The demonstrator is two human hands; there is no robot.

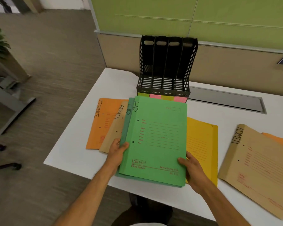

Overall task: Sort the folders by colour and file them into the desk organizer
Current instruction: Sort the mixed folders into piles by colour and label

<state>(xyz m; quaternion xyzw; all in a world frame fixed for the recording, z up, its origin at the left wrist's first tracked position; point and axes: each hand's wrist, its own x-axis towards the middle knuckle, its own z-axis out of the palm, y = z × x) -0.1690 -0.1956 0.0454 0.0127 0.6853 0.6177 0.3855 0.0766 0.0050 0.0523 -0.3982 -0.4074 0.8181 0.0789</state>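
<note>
Two green folders [155,137] marked HR lie stacked in front of me, one a little offset under the other. My left hand [117,151] grips their left edge and my right hand [192,168] grips the lower right corner. A black desk organizer [166,66] with several upright slots stands behind them, all slots showing no folders, with coloured labels along its front. An orange FINANCE folder [103,121] and a tan ADMIN folder [113,136] lie to the left. A yellow folder [201,144] lies under the right side.
At the right, another tan ADMIN folder [258,165] lies over an orange folder [279,140]. The white desk [82,154] ends at a near edge by my arms. A grey cable tray cover [225,99] sits beside the organizer. A green partition [203,15] backs the desk.
</note>
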